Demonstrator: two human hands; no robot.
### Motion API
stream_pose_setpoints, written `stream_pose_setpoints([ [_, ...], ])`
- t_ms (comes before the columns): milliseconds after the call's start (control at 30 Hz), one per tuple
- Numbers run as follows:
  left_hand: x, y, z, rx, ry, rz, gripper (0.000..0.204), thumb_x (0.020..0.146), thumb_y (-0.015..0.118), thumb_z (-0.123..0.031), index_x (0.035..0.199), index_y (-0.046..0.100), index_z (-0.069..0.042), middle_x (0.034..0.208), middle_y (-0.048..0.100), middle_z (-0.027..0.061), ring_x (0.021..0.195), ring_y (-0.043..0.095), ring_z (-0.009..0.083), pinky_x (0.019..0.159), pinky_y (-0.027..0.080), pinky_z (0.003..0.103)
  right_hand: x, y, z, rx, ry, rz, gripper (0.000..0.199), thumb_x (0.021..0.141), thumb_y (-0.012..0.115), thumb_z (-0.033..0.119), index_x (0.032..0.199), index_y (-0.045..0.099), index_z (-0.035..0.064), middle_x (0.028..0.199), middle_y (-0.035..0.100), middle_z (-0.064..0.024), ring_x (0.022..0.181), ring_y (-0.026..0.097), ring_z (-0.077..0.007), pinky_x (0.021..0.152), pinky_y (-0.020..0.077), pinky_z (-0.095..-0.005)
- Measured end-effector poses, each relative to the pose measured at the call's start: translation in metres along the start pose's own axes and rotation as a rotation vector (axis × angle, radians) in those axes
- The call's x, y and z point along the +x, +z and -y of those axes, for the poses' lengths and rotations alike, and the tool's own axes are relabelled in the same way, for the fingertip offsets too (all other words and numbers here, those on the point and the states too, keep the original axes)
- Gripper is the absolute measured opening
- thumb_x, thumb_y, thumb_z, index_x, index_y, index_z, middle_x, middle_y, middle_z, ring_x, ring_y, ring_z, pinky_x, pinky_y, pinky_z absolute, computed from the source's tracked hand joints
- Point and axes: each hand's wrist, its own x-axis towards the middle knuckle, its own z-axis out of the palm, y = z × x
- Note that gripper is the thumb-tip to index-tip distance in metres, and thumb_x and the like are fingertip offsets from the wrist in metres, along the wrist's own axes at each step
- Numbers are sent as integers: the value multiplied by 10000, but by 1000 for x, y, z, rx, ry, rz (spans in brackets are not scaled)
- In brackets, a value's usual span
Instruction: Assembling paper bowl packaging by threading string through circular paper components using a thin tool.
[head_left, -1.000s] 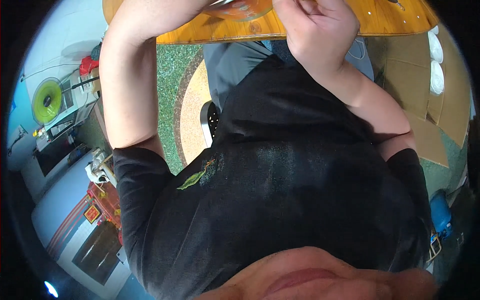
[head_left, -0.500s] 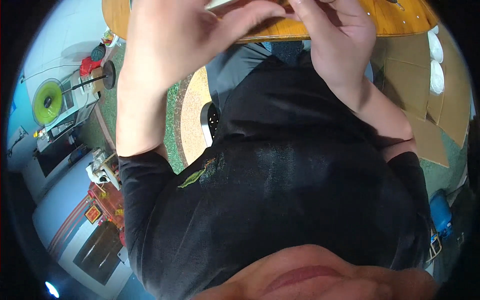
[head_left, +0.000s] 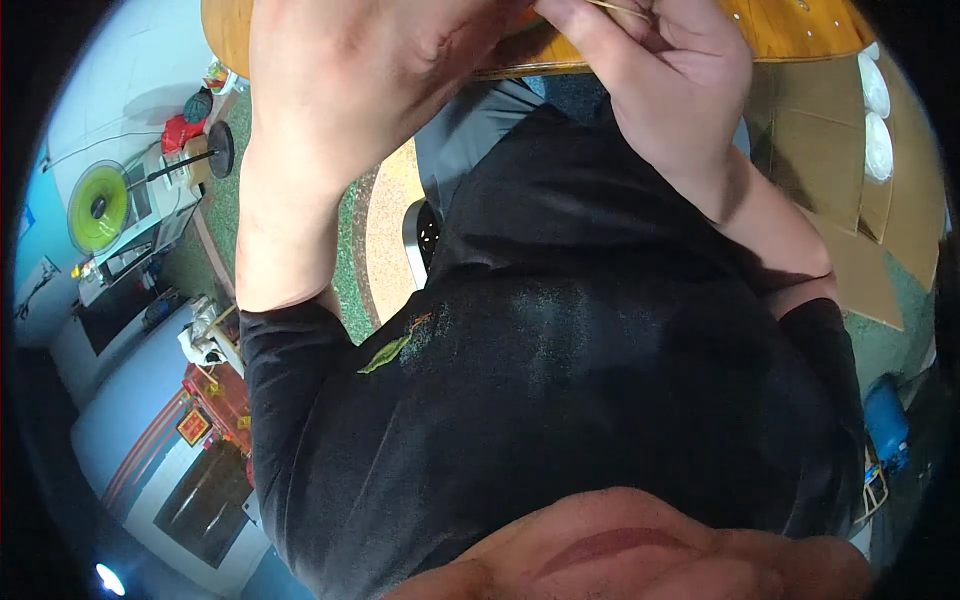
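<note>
At the top edge, over the near edge of the wooden table (head_left: 800, 35), both my hands are raised close together. My left hand (head_left: 385, 55) shows its back and wrist; its fingers run out of the picture, so what they hold is hidden. My right hand (head_left: 675, 65) is closed, thumb toward the left hand, with a thin pale-yellow strand (head_left: 622, 9) between thumb and fingers. Whether the strand is a band or a thin stick I cannot make out.
Flattened cardboard (head_left: 815, 160) with white rounded items (head_left: 876, 145) on it lies to the right. A green fan (head_left: 98, 207) stands at the left. Small white bits dot the table. A blue container (head_left: 884, 425) is at the lower right.
My left hand has turned so its back shows and its thumb no longer does. The pale edge beside it has gone from sight. The thin strand now shows in my right hand.
</note>
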Motion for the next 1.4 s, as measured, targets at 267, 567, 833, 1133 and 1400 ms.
stream_pose_setpoints([
  [267,1,0,-4,-212,-287,24,233,703,819,-78,892,697,-21,984,640,120,897,638,250,756,508,349,-2,3,3,-97,-62,3,113,907,676,-103,913,626,-2,738,546,48,633,457,3,567,349,-181],
  [567,-4,5,9,-376,-317,111,447,726,790,-20,1146,640,16,1057,665,155,983,669,259,829,550,354,2,7,27,-525,280,-90,114,924,642,-104,921,594,0,895,596,-16,784,589,-62,704,467,-202],
  [833,-6,9,13,-521,-432,199,424,751,751,60,1160,651,7,1064,685,148,905,703,228,759,586,316,12,20,30,-805,167,3,131,874,696,-84,857,600,4,857,607,-40,765,597,-115,705,468,-247],
  [1133,1,8,17,-713,-509,273,321,815,709,70,1129,653,37,1017,700,133,883,723,197,797,603,317,10,19,27,-641,336,-56,120,893,681,-84,870,603,4,850,621,-23,777,624,-103,714,496,-245],
  [1400,6,2,18,-896,-576,293,214,974,545,100,1157,650,59,1037,723,144,987,737,214,892,612,354,14,17,26,-779,214,-11,125,880,701,-82,857,613,4,845,631,-40,779,631,-108,725,504,-252],
])
